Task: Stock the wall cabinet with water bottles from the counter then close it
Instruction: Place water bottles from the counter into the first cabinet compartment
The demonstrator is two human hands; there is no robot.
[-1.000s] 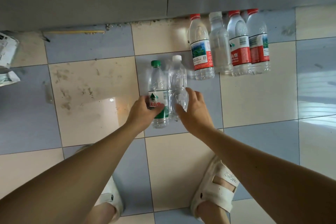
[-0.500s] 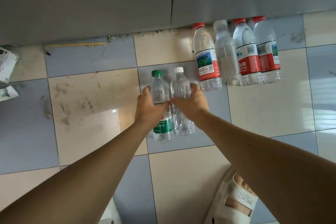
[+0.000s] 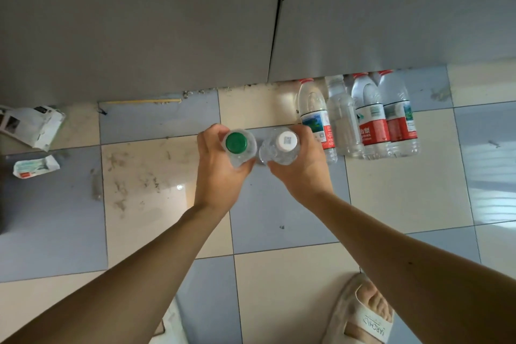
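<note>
Left hand (image 3: 216,173): a clear plastic water bottle with a green cap (image 3: 236,144) is gripped just below the shoulder, the fingers (image 3: 208,135) wrapped round its far side; the cap is seen from above.
Right hand (image 3: 303,169): a clear plastic water bottle with a white cap (image 3: 287,141) is held the same way, the fingers curled against its right side.
Held bottles: both are kept upright and just beside each other above the blue-and-cream tiled floor (image 3: 405,190); whether their sides touch cannot be told.
Remaining bottles: a row of clear bottles is seen at the foot of the grey cabinet doors (image 3: 139,22), among them a red-capped bottle with a landscape label (image 3: 315,117), an unlabelled clear bottle (image 3: 342,120) and two red-labelled bottles (image 3: 386,120), packed closely.
Cabinet: both doors appear shut.
Floor litter: torn white packaging (image 3: 36,126) lies at the left.
Foot: a white sandal (image 3: 365,315) is visible lower right.
</note>
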